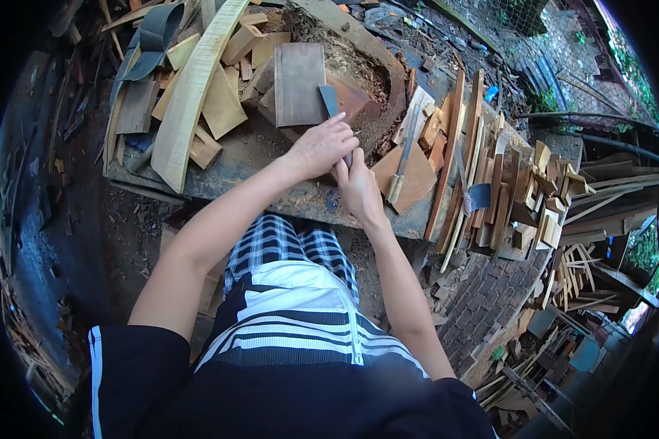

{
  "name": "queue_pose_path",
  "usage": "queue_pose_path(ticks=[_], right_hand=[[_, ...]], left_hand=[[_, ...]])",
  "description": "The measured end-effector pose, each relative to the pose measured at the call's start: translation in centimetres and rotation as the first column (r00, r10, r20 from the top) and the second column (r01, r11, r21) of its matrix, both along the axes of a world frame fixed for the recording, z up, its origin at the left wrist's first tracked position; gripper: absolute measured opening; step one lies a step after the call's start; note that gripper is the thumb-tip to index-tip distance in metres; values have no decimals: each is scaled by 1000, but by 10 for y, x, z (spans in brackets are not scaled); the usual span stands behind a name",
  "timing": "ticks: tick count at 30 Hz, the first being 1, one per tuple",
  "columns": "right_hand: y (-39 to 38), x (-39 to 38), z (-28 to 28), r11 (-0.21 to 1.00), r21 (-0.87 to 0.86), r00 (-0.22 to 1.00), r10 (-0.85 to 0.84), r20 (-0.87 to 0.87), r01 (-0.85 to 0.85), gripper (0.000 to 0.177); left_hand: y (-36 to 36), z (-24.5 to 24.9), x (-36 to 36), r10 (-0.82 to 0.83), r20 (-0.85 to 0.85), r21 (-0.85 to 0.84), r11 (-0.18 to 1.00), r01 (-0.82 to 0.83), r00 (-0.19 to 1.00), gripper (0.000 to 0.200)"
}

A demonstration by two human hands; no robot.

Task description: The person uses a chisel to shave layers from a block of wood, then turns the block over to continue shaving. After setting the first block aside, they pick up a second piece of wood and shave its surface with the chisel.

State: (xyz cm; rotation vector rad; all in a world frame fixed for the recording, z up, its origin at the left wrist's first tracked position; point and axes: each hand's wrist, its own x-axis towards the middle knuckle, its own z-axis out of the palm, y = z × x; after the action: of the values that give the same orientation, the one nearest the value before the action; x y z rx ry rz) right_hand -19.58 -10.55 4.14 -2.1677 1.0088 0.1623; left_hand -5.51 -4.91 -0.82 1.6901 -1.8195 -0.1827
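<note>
My left hand [321, 148] and my right hand [360, 189] meet at the near side of the workbench, both closed around a tool with a flat blue-grey blade [329, 99]. The right hand wraps the lower, handle end; the left lies just above it, its fingers bent over the tool. Much of the tool is hidden under the fingers, so I cannot tell its exact kind. Its blade points away from me, overlapping the right edge of a dark brown board [299, 82]. A reddish-brown wood piece [353, 100] lies beyond the blade.
On the workbench [285, 201], a long pale curved plank [194, 99] and wood offcuts [223, 106] lie left. To the right are a long-bladed tool [404, 164], wooden strips [447, 154], another blade [480, 196] and stacked blocks [542, 183]. Scrap wood covers the ground around.
</note>
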Motion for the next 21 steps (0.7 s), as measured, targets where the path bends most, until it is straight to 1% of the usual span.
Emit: queue_pose_path(ticks=[3, 4, 7, 8, 9, 10, 11, 13, 14, 15, 17, 19, 21], right_hand=[[9, -16, 0, 1000, -3, 1000, 10, 12, -10, 37], [14, -26, 4, 1000, 17, 1000, 21, 16, -21, 37], [25, -42, 12, 999, 48, 998, 11, -58, -9, 36], [22, -38, 13, 999, 49, 998, 4, -65, -1, 36], [15, -27, 11, 1000, 9, 1000, 10, -26, -9, 36], [6, -15, 8, 999, -30, 1000, 19, 17, -19, 36], [-3, -2, 5, 999, -28, 1000, 19, 16, -19, 36], [-19, 20, 0, 999, 33, 1000, -5, -31, 6, 36], [-21, 24, -2, 997, 71, 999, -35, -41, 37, 36], [-19, 21, -1, 997, 69, 999, -31, -38, 33, 36], [-6, 5, 6, 998, -58, 999, 36, -6, -36, 36], [0, -5, 10, 997, -45, 997, 60, -41, -62, 36], [4, -8, 18, 996, -60, 994, 58, -96, -64, 35]], left_hand=[[9, 4, -14, 16, -16, 3, 1000, -15, 1000, 9], [15, 5, -24, -11, 16, 63, 998, 10, 1000, 8], [26, 6, -42, -17, -36, 41, 999, 18, 999, 8], [22, 3, -38, -15, -9, 39, 999, 15, 1000, 8], [14, 4, -27, -11, 19, 34, 999, 11, 1000, 8], [6, 4, -16, -11, -17, -1, 1000, 11, 1000, 9], [-2, 4, -2, 4, -29, -13, 1000, -4, 1000, 10], [-16, -2, 20, 2, 3, -2, 1000, -2, 1000, 10], [-16, -3, 20, 6, 5, -4, 1000, -6, 1000, 10], [-14, -2, 18, 7, 3, -2, 1000, -7, 1000, 10], [-5, 2, 5, 9, 9, 33, 999, -10, 1000, 11], [8, 5, -14, 32, -62, 42, 999, -29, 998, 12], [8, 4, -15, 21, -66, 49, 999, -18, 998, 12]])
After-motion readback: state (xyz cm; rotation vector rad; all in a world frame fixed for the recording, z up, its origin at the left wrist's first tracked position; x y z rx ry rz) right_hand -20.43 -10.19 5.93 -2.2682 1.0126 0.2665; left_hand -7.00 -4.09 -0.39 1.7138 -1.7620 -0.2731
